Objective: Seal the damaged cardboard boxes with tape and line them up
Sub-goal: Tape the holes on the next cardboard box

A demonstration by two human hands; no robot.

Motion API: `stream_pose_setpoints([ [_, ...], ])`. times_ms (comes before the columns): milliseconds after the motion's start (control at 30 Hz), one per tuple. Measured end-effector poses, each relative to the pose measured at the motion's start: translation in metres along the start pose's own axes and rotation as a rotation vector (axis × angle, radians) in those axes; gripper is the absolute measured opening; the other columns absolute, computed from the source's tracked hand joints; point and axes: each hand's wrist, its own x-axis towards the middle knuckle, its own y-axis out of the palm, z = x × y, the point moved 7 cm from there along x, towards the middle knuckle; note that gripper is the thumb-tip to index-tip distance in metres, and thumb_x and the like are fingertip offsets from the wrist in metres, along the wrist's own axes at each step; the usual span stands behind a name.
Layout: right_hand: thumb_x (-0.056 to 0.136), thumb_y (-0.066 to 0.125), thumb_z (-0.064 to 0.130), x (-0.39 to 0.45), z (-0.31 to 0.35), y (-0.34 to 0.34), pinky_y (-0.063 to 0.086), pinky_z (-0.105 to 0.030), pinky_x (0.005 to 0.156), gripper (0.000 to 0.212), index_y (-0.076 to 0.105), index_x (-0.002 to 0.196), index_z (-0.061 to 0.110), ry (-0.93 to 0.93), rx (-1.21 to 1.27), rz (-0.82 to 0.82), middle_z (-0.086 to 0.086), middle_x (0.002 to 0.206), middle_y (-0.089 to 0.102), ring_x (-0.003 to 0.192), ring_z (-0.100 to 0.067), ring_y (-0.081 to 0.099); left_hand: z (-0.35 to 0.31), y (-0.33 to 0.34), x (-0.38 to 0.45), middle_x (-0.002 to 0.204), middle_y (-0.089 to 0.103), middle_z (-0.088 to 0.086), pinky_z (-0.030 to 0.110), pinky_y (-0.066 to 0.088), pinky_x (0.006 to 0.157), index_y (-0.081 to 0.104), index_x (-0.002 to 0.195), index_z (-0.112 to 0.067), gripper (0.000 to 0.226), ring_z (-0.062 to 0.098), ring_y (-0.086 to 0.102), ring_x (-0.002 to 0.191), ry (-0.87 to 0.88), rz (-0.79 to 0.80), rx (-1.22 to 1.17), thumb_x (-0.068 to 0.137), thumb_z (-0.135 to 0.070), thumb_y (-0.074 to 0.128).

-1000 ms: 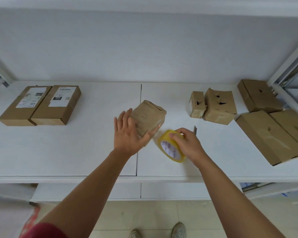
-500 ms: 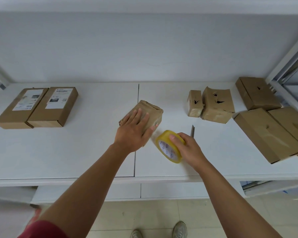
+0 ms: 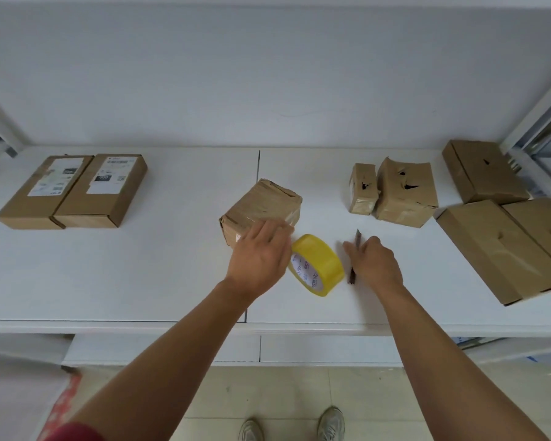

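Observation:
A crumpled, taped cardboard box (image 3: 261,203) sits at the middle of the white shelf (image 3: 172,265). My left hand (image 3: 261,254), blurred, hovers with relaxed fingers at the box's near right corner, beside a yellow tape roll (image 3: 318,265) that stands on edge with nothing holding it. My right hand (image 3: 376,264) lies with straight fingers on a thin cutter (image 3: 358,238) on the shelf, right of the roll. Two torn boxes (image 3: 406,192) with dark holes stand at the right back.
Two labelled boxes (image 3: 104,189) stand side by side at the left. Three larger brown boxes (image 3: 497,249) lie at the far right, near a metal upright (image 3: 535,113). The shelf's front edge runs just below my wrists. My shoes show on the floor below.
My right hand let go of the tape roll and moved right onto the cutter. My left hand slid off the box top toward its near right corner, next to the roll.

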Motion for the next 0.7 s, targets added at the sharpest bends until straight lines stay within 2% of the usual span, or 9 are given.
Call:
stream_pose_setpoints([
  [67, 0.096, 0.050, 0.042, 0.006, 0.001, 0.007, 0.041, -0.035, 0.065, 0.037, 0.042, 0.109, 0.008, 0.012, -0.152, 0.037, -0.007, 0.091, 0.055, 0.085, -0.033, 0.057, -0.011, 0.001, -0.004, 0.104, 0.069, 0.013, 0.039, 0.054, 0.079, 0.072, 0.100, -0.001, 0.021, 0.033, 0.065, 0.094, 0.010, 0.029, -0.027, 0.086, -0.003, 0.056],
  [167, 0.094, 0.045, 0.022, 0.006, 0.012, 0.011, 0.040, -0.034, 0.061, 0.022, 0.036, 0.112, 0.014, -0.103, -0.249, 0.064, -0.004, 0.080, 0.051, 0.076, -0.032, 0.054, -0.014, 0.001, -0.009, 0.107, 0.069, 0.013, 0.041, 0.054, 0.079, 0.072, 0.100, -0.002, 0.027, 0.034, 0.064, 0.097, -0.045, 0.035, -0.033, 0.082, -0.006, 0.052],
  [267, 0.096, 0.043, 0.019, 0.003, 0.016, -0.001, 0.045, -0.035, 0.063, 0.012, 0.052, 0.099, 0.011, -0.224, -0.202, 0.012, -0.009, 0.083, 0.061, 0.080, -0.036, 0.061, -0.001, -0.002, -0.008, 0.113, 0.067, 0.014, 0.045, 0.052, 0.083, 0.071, 0.108, -0.002, 0.032, 0.035, 0.062, 0.104, -0.108, 0.009, -0.016, 0.082, -0.004, 0.051],
  [333, 0.096, 0.047, 0.016, 0.001, 0.014, -0.017, 0.052, -0.037, 0.066, 0.024, 0.063, 0.082, 0.006, -0.229, 0.077, -0.068, -0.011, 0.076, 0.067, 0.079, -0.035, 0.066, 0.013, -0.005, -0.002, 0.121, 0.066, 0.016, 0.046, 0.051, 0.092, 0.069, 0.113, -0.003, 0.031, 0.037, 0.060, 0.115, -0.143, -0.001, 0.005, 0.083, -0.003, 0.065],
  [400, 0.093, 0.050, 0.008, -0.002, 0.011, -0.030, 0.057, -0.036, 0.070, 0.024, 0.071, 0.080, 0.009, -0.112, 0.661, -0.026, -0.010, 0.073, 0.072, 0.078, -0.030, 0.070, 0.026, 0.001, 0.006, 0.136, 0.059, 0.016, 0.048, 0.042, 0.107, 0.065, 0.125, -0.007, 0.037, 0.038, 0.050, 0.131, -0.173, 0.092, 0.009, 0.089, -0.014, 0.067],
  [467, 0.092, 0.054, 0.002, -0.010, 0.020, -0.032, 0.058, -0.029, 0.075, 0.017, 0.070, 0.093, 0.009, -0.059, 1.160, 0.114, -0.012, 0.092, 0.076, 0.088, -0.024, 0.073, 0.039, 0.017, 0.009, 0.151, 0.044, 0.008, 0.047, 0.027, 0.117, 0.054, 0.140, -0.018, 0.043, 0.033, 0.034, 0.144, -0.207, 0.315, 0.110, 0.101, -0.036, 0.045],
  [533, 0.095, 0.060, 0.008, -0.021, 0.035, -0.032, 0.057, -0.024, 0.079, 0.009, 0.062, 0.104, 0.008, -0.109, 1.324, 0.188, -0.008, 0.108, 0.075, 0.099, -0.021, 0.072, 0.049, 0.032, 0.003, 0.157, 0.035, 0.003, 0.043, 0.018, 0.119, 0.042, 0.147, -0.024, 0.058, 0.028, 0.024, 0.148, -0.255, 0.459, 0.177, 0.102, -0.048, 0.017],
  [600, 0.102, 0.051, 0.019, -0.037, 0.047, -0.027, 0.057, -0.025, 0.080, 0.003, 0.052, 0.103, 0.016, -0.183, 1.169, 0.125, -0.004, 0.105, 0.075, 0.094, -0.018, 0.073, 0.050, 0.034, 0.001, 0.157, 0.036, 0.006, 0.044, 0.017, 0.119, 0.043, 0.147, -0.022, 0.054, 0.029, 0.025, 0.148, -0.290, 0.430, 0.152, 0.103, -0.045, 0.023],
  [700, 0.106, 0.035, 0.025, -0.062, 0.056, -0.011, 0.050, -0.024, 0.071, 0.011, 0.038, 0.096, 0.028, -0.259, 0.692, -0.084, 0.009, 0.092, 0.069, 0.082, -0.009, 0.068, 0.048, 0.035, 0.000, 0.156, 0.037, 0.012, 0.049, 0.017, 0.120, 0.048, 0.145, -0.020, 0.046, 0.036, 0.026, 0.147, -0.358, 0.355, 0.079, 0.104, -0.038, 0.037],
])
